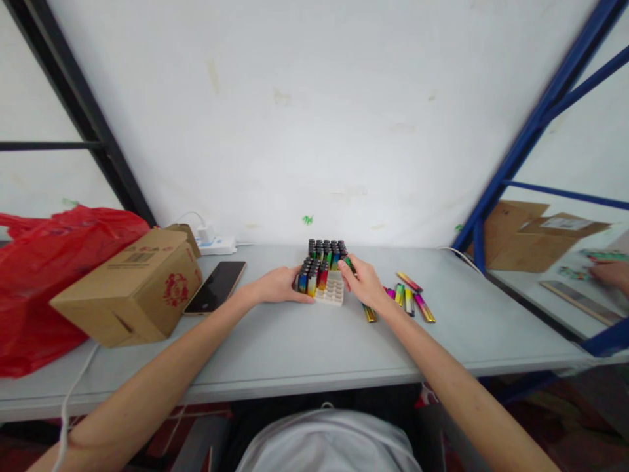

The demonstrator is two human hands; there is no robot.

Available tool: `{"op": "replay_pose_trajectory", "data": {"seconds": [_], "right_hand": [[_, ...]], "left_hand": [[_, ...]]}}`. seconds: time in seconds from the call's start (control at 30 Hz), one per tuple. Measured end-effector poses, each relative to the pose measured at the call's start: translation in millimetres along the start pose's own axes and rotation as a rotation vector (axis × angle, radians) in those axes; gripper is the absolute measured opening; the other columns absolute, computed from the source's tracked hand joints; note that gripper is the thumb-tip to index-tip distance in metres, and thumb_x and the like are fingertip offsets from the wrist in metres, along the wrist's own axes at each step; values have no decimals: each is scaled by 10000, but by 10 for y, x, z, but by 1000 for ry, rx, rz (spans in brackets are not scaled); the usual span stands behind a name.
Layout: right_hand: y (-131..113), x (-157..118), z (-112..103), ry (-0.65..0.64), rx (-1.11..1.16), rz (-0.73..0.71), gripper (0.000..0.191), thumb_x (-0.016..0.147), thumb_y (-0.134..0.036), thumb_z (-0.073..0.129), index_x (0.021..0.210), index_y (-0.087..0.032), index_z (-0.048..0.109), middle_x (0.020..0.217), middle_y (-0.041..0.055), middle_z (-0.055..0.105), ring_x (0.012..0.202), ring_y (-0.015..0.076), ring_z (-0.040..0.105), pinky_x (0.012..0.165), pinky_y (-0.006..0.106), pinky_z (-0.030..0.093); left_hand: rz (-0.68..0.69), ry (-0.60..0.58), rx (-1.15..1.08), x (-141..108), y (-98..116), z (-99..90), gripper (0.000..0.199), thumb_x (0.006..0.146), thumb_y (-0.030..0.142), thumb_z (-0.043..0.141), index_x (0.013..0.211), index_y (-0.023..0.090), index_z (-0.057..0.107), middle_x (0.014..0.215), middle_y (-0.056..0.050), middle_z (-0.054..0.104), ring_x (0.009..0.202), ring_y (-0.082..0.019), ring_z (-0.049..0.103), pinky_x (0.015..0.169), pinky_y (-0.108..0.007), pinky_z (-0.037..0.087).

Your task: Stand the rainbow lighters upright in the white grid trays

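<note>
A pale tray [330,293] with rows of round-cornered slots stands on the table in front of me. Upright lighters [312,275] with black tops and coloured bodies fill its back rows and its left side, while the front right slots are bare. My left hand [281,286] is closed around the tray's left side, thumb along the front edge. Above the tray's right side, my right hand [362,280] pinches a green lighter [349,263], partly hidden by the fingers. Several loose lighters [409,301] lie on the table to the right; one gold lighter [369,313] lies below my right wrist.
On the left are a phone [216,287], a cardboard box [128,288], a red plastic bag [59,275] and a white power strip [219,246]. A blue metal frame [521,141] bounds the right, with an open carton [528,239] and another person's hand [610,272] beyond.
</note>
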State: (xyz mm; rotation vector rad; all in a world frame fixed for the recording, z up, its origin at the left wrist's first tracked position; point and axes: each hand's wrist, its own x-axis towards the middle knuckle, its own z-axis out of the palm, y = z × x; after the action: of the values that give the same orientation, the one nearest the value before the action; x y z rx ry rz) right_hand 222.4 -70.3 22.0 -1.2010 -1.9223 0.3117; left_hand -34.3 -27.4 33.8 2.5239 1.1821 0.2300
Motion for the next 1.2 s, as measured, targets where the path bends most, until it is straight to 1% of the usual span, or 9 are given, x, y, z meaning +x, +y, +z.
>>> {"op": "replay_pose_trajectory", "data": {"seconds": [0.1,0.2,0.3,0.5,0.6,0.73,0.9,1.03,1.2], "right_hand": [[5,10,-2,7,-11,-64,424,1060,-508,316,825,-220,520,822,32,647,751,174,592,738,269,435],[48,13,11,13,-114,-74,459,1047,-547,352,760,-220,500,729,9,600,684,165,544,679,270,398],[55,-5,21,-69,-148,-45,478,1033,-563,407,713,-219,493,604,-28,558,570,142,491,610,263,349],[-27,-32,40,-235,-63,-60,410,1046,-508,451,835,-198,616,664,-8,657,606,150,579,602,246,363],[-28,-29,67,-259,-171,-108,399,1049,-504,467,871,-188,635,695,6,659,630,153,583,616,250,362],[-40,-21,126,-235,-367,-143,453,1045,-557,446,878,-180,633,766,41,673,685,167,598,631,257,354],[-81,-12,190,-299,-435,-175,515,1030,-598,439,819,-177,647,790,55,686,686,161,603,616,262,324],[-86,-17,92,-256,-421,-117,550,1080,-561,316,832,-200,651,758,40,688,686,167,621,629,264,328],[-8,7,-214,-128,-441,20,526,1107,-475,250,905,-213,659,832,56,732,793,196,676,702,269,373]], "left_hand": [[-1,5,-12,-1,-3,5,804,710,739,715,1304,218,562,1049,-61,753,910,-286,717,728,-303,500],[-7,6,-14,-2,-8,6,810,701,744,715,1302,221,567,1043,-59,755,921,-291,717,736,-306,502],[-4,3,-11,-4,-12,5,816,700,753,708,1306,223,573,1025,-56,760,921,-297,719,731,-307,500],[10,5,-11,-7,-8,9,797,713,747,706,1302,225,584,1051,-63,761,939,-298,718,737,-304,500],[12,10,-1,-4,-15,16,799,716,755,701,1299,220,590,1061,-74,763,951,-307,717,745,-311,501],[22,21,-4,3,-38,28,809,705,760,707,1304,229,590,1087,-74,762,972,-308,716,756,-310,503],[15,11,2,3,-34,23,806,710,767,695,1301,230,590,1070,-66,766,955,-305,720,735,-306,502],[9,7,10,-3,-18,12,819,719,758,694,1316,211,577,1078,-72,766,928,-299,724,722,-304,501],[18,-2,-6,0,-16,2,836,717,768,691,1330,213,562,1124,-74,760,934,-295,726,757,-310,507]]}}
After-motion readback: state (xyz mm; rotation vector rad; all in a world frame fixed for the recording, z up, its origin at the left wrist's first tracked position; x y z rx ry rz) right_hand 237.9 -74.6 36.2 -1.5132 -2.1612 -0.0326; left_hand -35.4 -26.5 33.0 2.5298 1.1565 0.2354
